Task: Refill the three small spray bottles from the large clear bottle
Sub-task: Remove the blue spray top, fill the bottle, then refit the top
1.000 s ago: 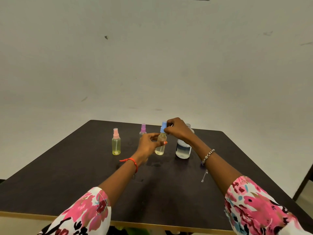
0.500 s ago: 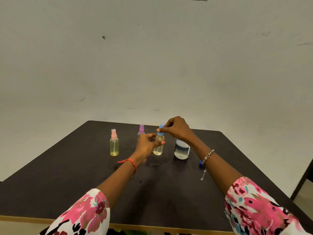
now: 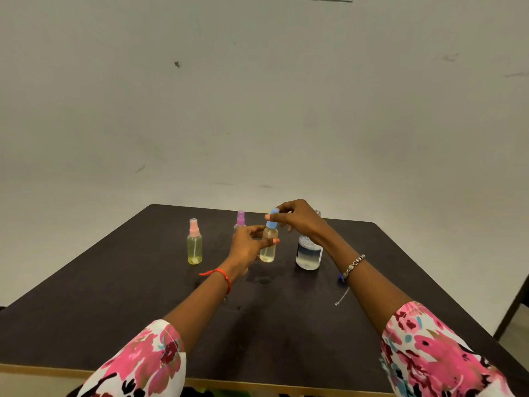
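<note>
A small spray bottle with a blue cap point(image 3: 269, 247) stands upright near the table's middle, holding pale yellow liquid. My left hand point(image 3: 249, 244) grips its body. My right hand point(image 3: 297, 218) pinches its blue spray cap point(image 3: 273, 217) from above. A pink-capped spray bottle point(image 3: 195, 245) with yellow liquid stands to the left. Behind my left hand a purple-capped spray bottle point(image 3: 240, 219) shows only its top. The large clear bottle point(image 3: 308, 253), low on liquid, stands to the right, partly hidden by my right wrist.
All bottles stand on a dark table point(image 3: 114, 296) with a light wooden front edge. A small blue thing point(image 3: 341, 277) lies under my right wrist, and a thin chain dangles from my bracelet. A pale wall rises behind.
My right hand's fingers have shifted on the blue cap, with the thumb and forefinger pinching it from the right. The bottle and my left hand stay in place.
</note>
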The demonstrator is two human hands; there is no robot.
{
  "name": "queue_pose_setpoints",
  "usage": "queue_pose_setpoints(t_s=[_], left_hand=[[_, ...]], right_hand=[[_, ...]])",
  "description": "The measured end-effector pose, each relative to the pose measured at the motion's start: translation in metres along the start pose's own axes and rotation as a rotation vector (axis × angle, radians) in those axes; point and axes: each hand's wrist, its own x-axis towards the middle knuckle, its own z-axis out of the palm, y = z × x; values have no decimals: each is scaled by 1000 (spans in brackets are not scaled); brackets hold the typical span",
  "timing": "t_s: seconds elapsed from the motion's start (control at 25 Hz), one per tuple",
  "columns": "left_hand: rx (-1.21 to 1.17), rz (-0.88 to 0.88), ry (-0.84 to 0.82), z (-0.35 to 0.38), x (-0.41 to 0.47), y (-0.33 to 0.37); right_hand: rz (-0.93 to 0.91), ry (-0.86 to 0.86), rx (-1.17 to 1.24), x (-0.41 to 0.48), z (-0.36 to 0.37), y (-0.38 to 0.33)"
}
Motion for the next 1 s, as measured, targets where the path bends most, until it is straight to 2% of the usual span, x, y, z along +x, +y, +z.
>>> queue_pose_setpoints(t_s=[0.28, 0.48, 0.64, 0.88, 1.0], left_hand=[[-13, 3, -8, 0, -1, 2], [-16, 17, -4, -1, -3, 6], [-17, 18, 2, 0, -4, 6], [-12, 14, 14, -1, -4, 6], [-14, 18, 14, -1, -4, 7]], right_hand=[[4, 74, -22, -2, 3, 2], [-23, 41, 18, 1, 0, 2], [-15, 117, -26, -2, 6, 0], [-3, -12, 75, 1, 4, 2], [27, 66, 19, 1, 8, 4]])
